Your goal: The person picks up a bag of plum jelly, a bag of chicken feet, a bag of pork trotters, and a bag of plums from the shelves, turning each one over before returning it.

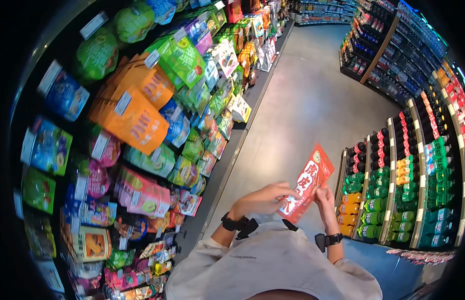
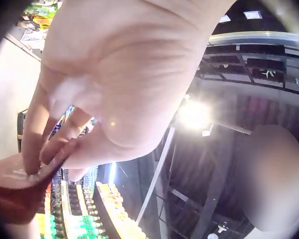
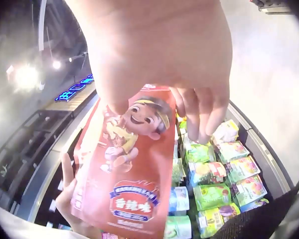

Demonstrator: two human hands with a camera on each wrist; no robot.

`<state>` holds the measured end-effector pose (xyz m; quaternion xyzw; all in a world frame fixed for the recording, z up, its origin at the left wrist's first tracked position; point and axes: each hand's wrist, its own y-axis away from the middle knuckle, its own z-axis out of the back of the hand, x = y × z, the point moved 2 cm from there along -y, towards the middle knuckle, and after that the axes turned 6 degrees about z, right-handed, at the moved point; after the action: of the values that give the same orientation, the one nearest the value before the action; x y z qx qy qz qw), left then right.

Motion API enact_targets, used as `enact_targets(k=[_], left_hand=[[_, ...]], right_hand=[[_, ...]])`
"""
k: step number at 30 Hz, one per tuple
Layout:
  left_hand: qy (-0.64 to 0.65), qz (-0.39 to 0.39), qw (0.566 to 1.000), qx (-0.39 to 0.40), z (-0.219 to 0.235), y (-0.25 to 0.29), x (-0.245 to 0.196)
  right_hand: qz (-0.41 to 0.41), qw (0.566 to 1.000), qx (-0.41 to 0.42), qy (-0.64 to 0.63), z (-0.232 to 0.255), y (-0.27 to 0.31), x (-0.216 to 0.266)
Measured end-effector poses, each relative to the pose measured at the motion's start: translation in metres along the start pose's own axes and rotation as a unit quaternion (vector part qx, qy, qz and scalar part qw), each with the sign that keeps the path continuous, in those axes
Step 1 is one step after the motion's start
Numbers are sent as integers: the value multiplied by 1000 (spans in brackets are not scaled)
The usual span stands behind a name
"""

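Note:
A flat red snack packet (image 1: 318, 166) with large white characters is held tilted in front of the chest. My right hand (image 1: 323, 199) pinches its right edge, with the thumb on the packet's cartoon-figure side (image 3: 134, 144) in the right wrist view. My left hand (image 1: 270, 197) reaches across from the left, fingers over the printed side. In the left wrist view, the thumb and bent fingers (image 2: 35, 132) of this left hand meet at the packet's edge (image 2: 20, 194). Dark straps with small cameras circle both wrists.
A shelf wall of hanging snack bags, among them orange bags (image 1: 142, 122), runs along the left. To the right stand sloping racks of drink bottles (image 1: 375, 217). Between them a grey floor aisle (image 1: 297, 75) leads to another drinks shelf (image 1: 377, 50) farther back.

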<state>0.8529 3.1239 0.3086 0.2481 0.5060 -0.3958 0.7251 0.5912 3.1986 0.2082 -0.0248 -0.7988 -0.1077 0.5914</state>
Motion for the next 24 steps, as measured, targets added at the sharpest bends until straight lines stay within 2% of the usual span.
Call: enact_targets(k=[1,4,5,8,9,11,13,16,17,21,24], left_hand=[[41,33,998,41,13,-16,6],[32,12,997,73,34,-66,35],[-3,60,990,127,39,-83,45],[21,71,979,192,59,-136,80],[67,121,968,212,63,-153,102],[27,110,981,155,78,-191,138],[-59,87,992,75,106,-235,146],[-101,128,986,25,138,-314,171],[-98,124,987,24,150,-342,176],[-132,186,974,8,188,-446,200],[-50,174,983,43,220,-519,174]], right_hand=[[15,999,-18,-41,-4,-18,15],[34,992,-91,-83,-9,-64,37],[37,989,-108,-99,-4,-78,34],[52,989,-106,-92,12,-122,33],[47,988,-121,-78,19,-140,33],[63,988,-128,-56,36,-180,30],[77,985,-149,-29,53,-227,34],[57,993,-104,22,87,-300,49],[60,990,-117,59,112,-328,35],[68,989,-108,75,144,-419,76],[60,995,-73,36,155,-474,120]])
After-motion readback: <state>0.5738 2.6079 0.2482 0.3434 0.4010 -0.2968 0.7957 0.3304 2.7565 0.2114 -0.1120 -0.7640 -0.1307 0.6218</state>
